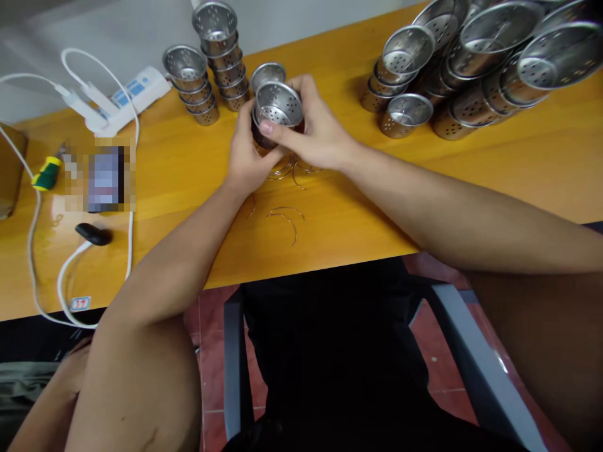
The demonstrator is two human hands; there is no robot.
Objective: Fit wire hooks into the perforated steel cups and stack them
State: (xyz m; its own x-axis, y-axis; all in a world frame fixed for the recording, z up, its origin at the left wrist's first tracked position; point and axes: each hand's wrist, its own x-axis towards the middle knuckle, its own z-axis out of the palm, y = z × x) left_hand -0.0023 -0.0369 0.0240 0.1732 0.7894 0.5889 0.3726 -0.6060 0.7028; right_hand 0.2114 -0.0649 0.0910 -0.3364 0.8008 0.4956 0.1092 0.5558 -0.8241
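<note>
Both my hands grip one small perforated steel strainer cup [277, 105] just above the wooden table [188, 169]. My left hand [247, 157] holds it from below and the left. My right hand [315, 129] wraps it from the right, thumb pressed on its front rim. A second cup [267, 73] stands right behind it. Thin curved wire handles [287, 220] lie on the table just under and in front of my hands.
Two stacks of the same cups [207, 69] stand at the back left; a big heap of them [475, 63] fills the back right. On the left lie a power strip [125, 94] with white cables, a phone [104, 177], a green-handled screwdriver [46, 174] and a small black object [93, 233].
</note>
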